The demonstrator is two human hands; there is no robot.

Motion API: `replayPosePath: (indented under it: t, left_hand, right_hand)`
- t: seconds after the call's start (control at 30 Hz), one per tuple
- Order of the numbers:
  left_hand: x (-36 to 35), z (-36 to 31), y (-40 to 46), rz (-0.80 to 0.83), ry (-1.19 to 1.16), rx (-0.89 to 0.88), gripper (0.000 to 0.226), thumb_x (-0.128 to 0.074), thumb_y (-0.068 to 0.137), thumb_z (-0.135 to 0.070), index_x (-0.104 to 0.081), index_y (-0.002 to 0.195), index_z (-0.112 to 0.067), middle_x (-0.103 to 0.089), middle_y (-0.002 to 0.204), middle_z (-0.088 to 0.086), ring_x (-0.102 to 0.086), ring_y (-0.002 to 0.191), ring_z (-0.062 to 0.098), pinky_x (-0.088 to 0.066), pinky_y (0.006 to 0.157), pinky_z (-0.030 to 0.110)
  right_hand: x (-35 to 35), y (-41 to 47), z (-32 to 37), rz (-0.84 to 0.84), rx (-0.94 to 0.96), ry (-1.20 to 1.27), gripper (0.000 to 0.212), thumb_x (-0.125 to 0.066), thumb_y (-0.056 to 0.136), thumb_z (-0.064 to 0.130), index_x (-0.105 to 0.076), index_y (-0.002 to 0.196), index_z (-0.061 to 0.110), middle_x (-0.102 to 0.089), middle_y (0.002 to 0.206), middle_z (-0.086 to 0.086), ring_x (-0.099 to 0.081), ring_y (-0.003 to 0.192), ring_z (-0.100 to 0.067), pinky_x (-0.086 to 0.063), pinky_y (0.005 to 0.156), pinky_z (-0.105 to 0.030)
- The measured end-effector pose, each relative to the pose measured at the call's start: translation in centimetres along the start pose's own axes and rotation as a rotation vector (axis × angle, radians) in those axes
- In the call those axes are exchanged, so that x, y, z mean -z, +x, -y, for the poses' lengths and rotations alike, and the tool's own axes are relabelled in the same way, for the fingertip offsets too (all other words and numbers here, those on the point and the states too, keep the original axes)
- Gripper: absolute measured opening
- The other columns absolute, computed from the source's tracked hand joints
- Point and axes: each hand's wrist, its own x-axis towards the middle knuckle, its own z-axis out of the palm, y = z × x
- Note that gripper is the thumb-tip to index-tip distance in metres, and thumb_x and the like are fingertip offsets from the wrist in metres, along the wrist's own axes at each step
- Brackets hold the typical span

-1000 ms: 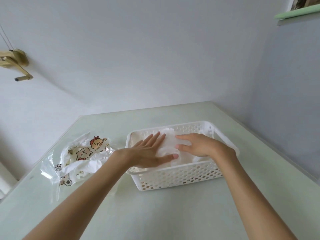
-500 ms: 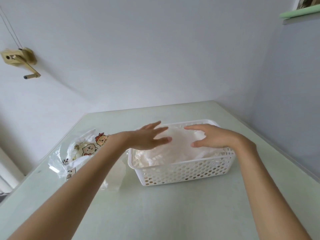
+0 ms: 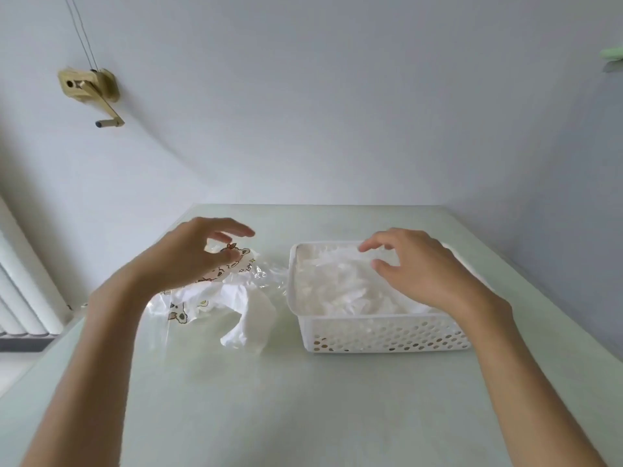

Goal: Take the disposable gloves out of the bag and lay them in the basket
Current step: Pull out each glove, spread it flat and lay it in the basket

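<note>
Head view: the crumpled translucent white disposable gloves (image 3: 340, 284) are seen heaped inside the white perforated plastic basket (image 3: 384, 332), which stands on the right half of the pale green table (image 3: 303, 399). The right hand (image 3: 418, 267) is held just over the heap, fingers loosely bent and spread, nothing gripped. To the left of the basket, the clear plastic bag printed with cartoon bears (image 3: 209, 298) lies slumped on the table, and a white crumpled piece (image 3: 249, 318) shows at its near end; whether that piece is a glove or part of the bag cannot be told. The left hand (image 3: 188, 257) is raised over the bag's far end, fingers relaxed and apart, nothing held.

The bag would best be checked for remaining gloves, its loose film being pinned at one end while anything inside is drawn out. The heap could be flattened so that it lies below the rim.

A brass-coloured crank fitting (image 3: 91, 92) is mounted on the far wall, well apart. Nothing is seen between bag and basket.
</note>
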Motion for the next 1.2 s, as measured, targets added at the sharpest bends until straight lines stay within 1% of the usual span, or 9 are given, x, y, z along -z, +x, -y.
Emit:
replayPosePath:
  t: [0.1,0.23,0.33,0.43,0.63,0.8,1.0,1.07,1.2]
  left_hand:
    - [0.6,3.9,-1.8,0.079,0.095,0.171,0.033,-0.073,0.083,-0.026,-0.057,0.102,-0.048,-0.060,0.114,-0.024,-0.056,0.107,0.004,-0.043,0.096,0.033]
    - [-0.6,6.5,-1.4,0.185,0.091,0.279,0.038,-0.075,0.080,-0.026,-0.059,0.114,-0.035,-0.058,0.120,-0.012,-0.054,0.106,0.010,-0.043,0.092,0.029]
    - [-1.2,7.8,-1.3,0.170,0.061,0.299,0.028,-0.070,0.084,-0.021,-0.062,0.107,-0.036,-0.058,0.111,-0.013,-0.053,0.105,0.013,-0.042,0.092,0.029]
    - [-1.4,8.8,-1.3,0.179,0.046,0.305,0.024,-0.064,0.088,-0.019,-0.066,0.108,-0.031,-0.060,0.109,-0.009,-0.055,0.108,0.016,-0.044,0.093,0.032]
    - [0.2,8.7,-1.4,0.058,-0.165,0.225,0.026,-0.066,0.089,-0.024,-0.059,0.113,-0.027,-0.059,0.113,-0.011,-0.057,0.106,0.011,-0.045,0.093,0.030]
    - [0.9,7.5,-1.5,-0.114,-0.267,0.216,0.024,-0.069,0.081,-0.048,-0.063,0.096,-0.030,-0.065,0.095,-0.017,-0.064,0.087,0.008,-0.049,0.080,0.032]
    - [-1.6,8.0,-0.8,-0.249,-0.278,0.251,0.009,-0.076,0.076,-0.033,-0.067,0.073,-0.035,-0.070,0.072,-0.015,-0.068,0.075,0.008,-0.055,0.075,0.035]
    - [-1.8,8.2,-0.8,-0.257,-0.376,0.230,0.008,-0.078,0.075,-0.028,-0.072,0.071,-0.031,-0.072,0.068,-0.011,-0.070,0.072,0.007,-0.056,0.079,0.040]
    - [-1.5,9.1,-1.0,-0.242,-0.357,0.290,0.004,-0.079,0.074,-0.034,-0.076,0.074,-0.032,-0.073,0.071,-0.014,-0.070,0.077,0.005,-0.055,0.082,0.038]
  right_hand:
    - [-2.6,-0.2,5.3,-0.015,0.138,0.067,0.021,-0.052,0.094,0.040,-0.068,0.104,0.032,-0.063,0.108,0.012,-0.053,0.108,-0.010,-0.033,0.084,-0.024]
    - [-7.4,1.5,10.5,0.043,0.225,-0.140,0.046,-0.054,0.081,0.066,-0.069,0.089,0.023,-0.055,0.095,0.004,-0.044,0.105,-0.018,-0.027,0.091,-0.030]
    - [-9.3,3.1,12.6,0.197,0.221,-0.353,0.027,-0.063,0.083,0.048,-0.060,0.083,0.021,-0.053,0.093,-0.001,-0.046,0.108,-0.024,-0.025,0.084,-0.031]
    - [-8.5,5.3,12.0,0.281,0.116,-0.170,0.007,-0.063,0.085,0.021,-0.068,0.087,0.018,-0.068,0.094,-0.002,-0.060,0.100,-0.024,-0.040,0.079,-0.029]
    - [-6.3,9.1,12.6,0.429,-0.121,0.468,0.017,-0.051,0.098,0.019,-0.065,0.102,0.009,-0.070,0.081,-0.001,-0.067,0.069,-0.010,-0.049,0.062,-0.015]
    - [-8.4,10.3,14.3,0.435,-0.212,0.573,0.020,-0.047,0.099,0.022,-0.063,0.102,0.009,-0.068,0.074,-0.001,-0.065,0.063,-0.011,-0.049,0.058,-0.017]
    - [-10.0,9.7,15.4,0.407,-0.222,0.705,0.039,-0.062,0.087,0.050,-0.064,0.093,0.012,-0.072,0.087,-0.004,-0.069,0.071,-0.012,-0.055,0.065,-0.023]
    - [-10.3,9.5,15.0,0.393,-0.206,0.702,0.022,-0.072,0.083,0.037,-0.059,0.088,0.020,-0.070,0.082,0.001,-0.067,0.070,-0.008,-0.052,0.064,-0.020]
    - [-10.7,10.1,13.5,0.287,-0.257,0.754,0.018,-0.065,0.090,0.019,-0.071,0.103,0.007,-0.065,0.071,0.001,-0.060,0.056,-0.005,-0.047,0.055,-0.016]
